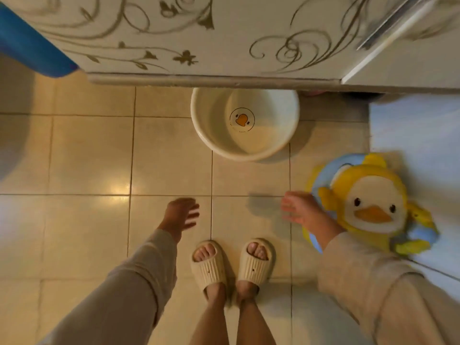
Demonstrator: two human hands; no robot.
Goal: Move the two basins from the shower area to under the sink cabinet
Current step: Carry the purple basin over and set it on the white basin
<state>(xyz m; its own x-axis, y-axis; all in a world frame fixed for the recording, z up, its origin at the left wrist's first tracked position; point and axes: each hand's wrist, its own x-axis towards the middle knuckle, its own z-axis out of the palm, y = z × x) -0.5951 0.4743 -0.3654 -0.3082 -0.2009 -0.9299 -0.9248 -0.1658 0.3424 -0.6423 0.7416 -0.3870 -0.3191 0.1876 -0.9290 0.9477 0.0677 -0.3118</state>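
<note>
A cream basin (214, 115) with an orange duck mark on its bottom stands on the tiled floor, its far rim tucked under the front edge of the white sink cabinet (174, 36) with brown swirl patterns. My left hand (180, 212) hovers below the basin with fingers apart and nothing in it. My right hand (301, 209) hangs to the right at the same height, fingers spread and also free. Both hands are clear of the basin. A second basin is not visible.
A yellow and blue duck-shaped seat (368, 202) lies on the floor at the right, close behind my right hand. A blue object (27, 43) juts in at the upper left. My feet in cream slippers (232, 265) stand on the tiles.
</note>
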